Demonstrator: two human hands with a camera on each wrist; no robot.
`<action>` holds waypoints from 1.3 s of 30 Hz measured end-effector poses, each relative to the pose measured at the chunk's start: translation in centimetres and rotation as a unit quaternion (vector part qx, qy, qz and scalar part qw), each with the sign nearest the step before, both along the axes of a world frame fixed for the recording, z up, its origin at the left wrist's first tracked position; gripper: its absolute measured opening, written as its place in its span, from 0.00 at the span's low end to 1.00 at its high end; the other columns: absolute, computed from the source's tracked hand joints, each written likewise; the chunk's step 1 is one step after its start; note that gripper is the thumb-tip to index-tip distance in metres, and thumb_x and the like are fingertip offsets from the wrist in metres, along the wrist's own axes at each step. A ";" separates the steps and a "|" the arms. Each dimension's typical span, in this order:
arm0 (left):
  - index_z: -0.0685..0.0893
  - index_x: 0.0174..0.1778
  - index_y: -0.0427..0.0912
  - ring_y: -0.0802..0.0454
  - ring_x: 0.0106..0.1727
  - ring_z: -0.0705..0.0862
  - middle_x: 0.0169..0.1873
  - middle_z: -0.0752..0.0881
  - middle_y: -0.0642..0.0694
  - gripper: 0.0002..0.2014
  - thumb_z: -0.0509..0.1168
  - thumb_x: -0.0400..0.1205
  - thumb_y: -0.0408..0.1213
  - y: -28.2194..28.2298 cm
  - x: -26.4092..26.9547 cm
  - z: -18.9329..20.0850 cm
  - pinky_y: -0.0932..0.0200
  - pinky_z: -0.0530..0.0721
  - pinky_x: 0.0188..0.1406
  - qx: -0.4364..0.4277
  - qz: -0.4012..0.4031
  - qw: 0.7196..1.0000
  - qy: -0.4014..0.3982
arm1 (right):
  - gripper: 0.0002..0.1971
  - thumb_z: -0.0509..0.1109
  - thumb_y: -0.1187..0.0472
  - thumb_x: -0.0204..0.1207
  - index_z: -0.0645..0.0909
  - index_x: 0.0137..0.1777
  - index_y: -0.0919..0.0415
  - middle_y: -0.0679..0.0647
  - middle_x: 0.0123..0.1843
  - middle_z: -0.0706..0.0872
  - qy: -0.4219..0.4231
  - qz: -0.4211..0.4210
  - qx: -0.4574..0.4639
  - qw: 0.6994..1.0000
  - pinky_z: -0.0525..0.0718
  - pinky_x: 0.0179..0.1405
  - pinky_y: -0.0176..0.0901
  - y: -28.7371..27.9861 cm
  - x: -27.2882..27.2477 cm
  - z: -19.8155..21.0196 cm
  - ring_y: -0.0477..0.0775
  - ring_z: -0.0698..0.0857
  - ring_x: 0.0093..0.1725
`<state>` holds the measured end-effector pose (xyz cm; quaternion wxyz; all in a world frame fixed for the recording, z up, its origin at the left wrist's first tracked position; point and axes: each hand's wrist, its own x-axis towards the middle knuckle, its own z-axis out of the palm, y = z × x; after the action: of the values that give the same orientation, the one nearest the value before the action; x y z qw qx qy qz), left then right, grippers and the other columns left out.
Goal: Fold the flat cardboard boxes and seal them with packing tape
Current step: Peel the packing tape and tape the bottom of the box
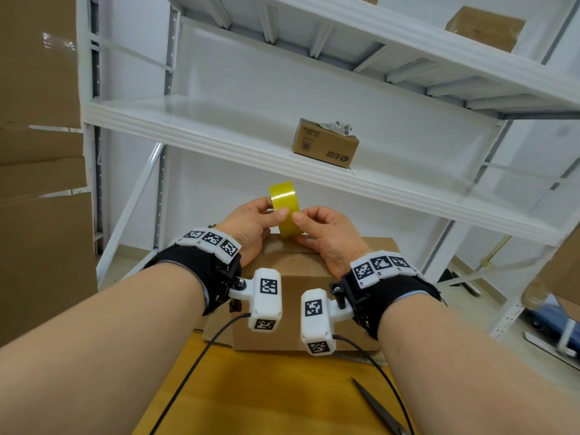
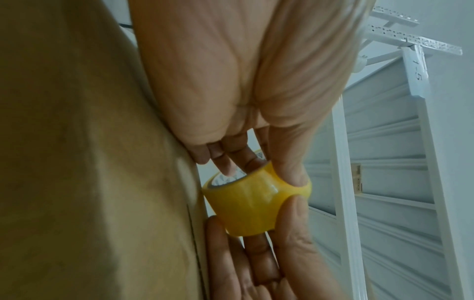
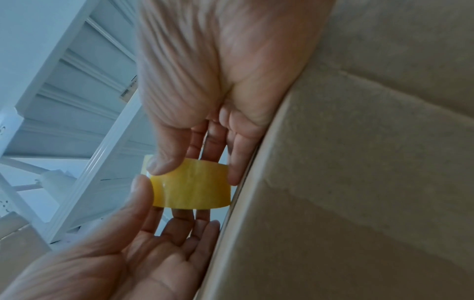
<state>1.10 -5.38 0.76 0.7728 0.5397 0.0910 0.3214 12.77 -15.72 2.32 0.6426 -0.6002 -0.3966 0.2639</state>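
Both hands, left (image 1: pixel 251 227) and right (image 1: pixel 326 233), pinched the yellow tape roll (image 1: pixel 284 211) upright above the cardboard box (image 1: pixel 292 296), hiding its top seam; scissors (image 1: pixel 376 406) lay cut off at the surface's (image 1: pixel 251 397) near edge.

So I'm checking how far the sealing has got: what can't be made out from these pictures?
- Top seam of the cardboard box: head view, both hands cover it; taped or not, unclear.
- Free end of the yellow tape roll: thumbs sit over it in every view.
- Scissors: cut off by the head view's bottom edge.
- Print on the small box on the shelf: too small.
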 end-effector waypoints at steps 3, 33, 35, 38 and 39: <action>0.82 0.55 0.39 0.46 0.49 0.85 0.47 0.87 0.39 0.11 0.65 0.78 0.23 -0.3 -0.1 0.2 0.54 0.83 0.57 -0.002 -0.005 1.000 -0.009 | 0.04 0.73 0.70 0.77 0.83 0.46 0.62 0.58 0.45 0.87 0.000 0.008 0.001 1.000 0.84 0.63 0.55 0.0 0.0 -0.1 0.57 0.86 0.50; 0.84 0.55 0.36 0.43 0.55 0.84 0.50 0.87 0.38 0.14 0.69 0.75 0.24 -0.6 -0.2 0.1 0.44 0.77 0.71 -0.012 -0.001 1.000 -0.001 | 0.08 0.74 0.74 0.75 0.83 0.44 0.61 0.62 0.44 0.86 -0.041 0.013 -0.014 0.999 0.82 0.63 0.58 -0.1 -0.2 -0.4 0.61 0.83 0.48; 0.84 0.54 0.36 0.43 0.52 0.84 0.46 0.87 0.39 0.14 0.65 0.77 0.19 -0.7 -0.2 0.0 0.44 0.78 0.68 -0.006 0.001 1.000 0.002 | 0.09 0.73 0.76 0.75 0.83 0.45 0.62 0.63 0.45 0.86 -0.049 0.012 -0.017 0.999 0.82 0.63 0.58 -0.1 -0.1 -0.4 0.60 0.83 0.48; 0.84 0.54 0.36 0.43 0.53 0.83 0.47 0.87 0.39 0.10 0.65 0.79 0.23 -0.7 -0.1 0.1 0.47 0.79 0.65 -0.007 0.001 1.000 0.001 | 0.09 0.73 0.77 0.75 0.82 0.44 0.61 0.62 0.45 0.86 -0.038 0.013 -0.019 0.999 0.82 0.65 0.59 0.0 -0.2 -0.4 0.61 0.83 0.49; 0.84 0.53 0.37 0.43 0.54 0.83 0.47 0.86 0.39 0.07 0.65 0.81 0.28 -0.7 -0.1 0.2 0.47 0.79 0.65 -0.014 0.002 1.000 0.001 | 0.10 0.72 0.77 0.75 0.82 0.44 0.61 0.61 0.44 0.85 -0.033 0.013 -0.019 0.999 0.82 0.65 0.59 0.0 -0.1 -0.4 0.61 0.83 0.49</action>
<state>1.02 -6.09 0.98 0.7795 0.5291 0.0977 0.3209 12.63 -15.69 1.97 0.6142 -0.6150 -0.4205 0.2599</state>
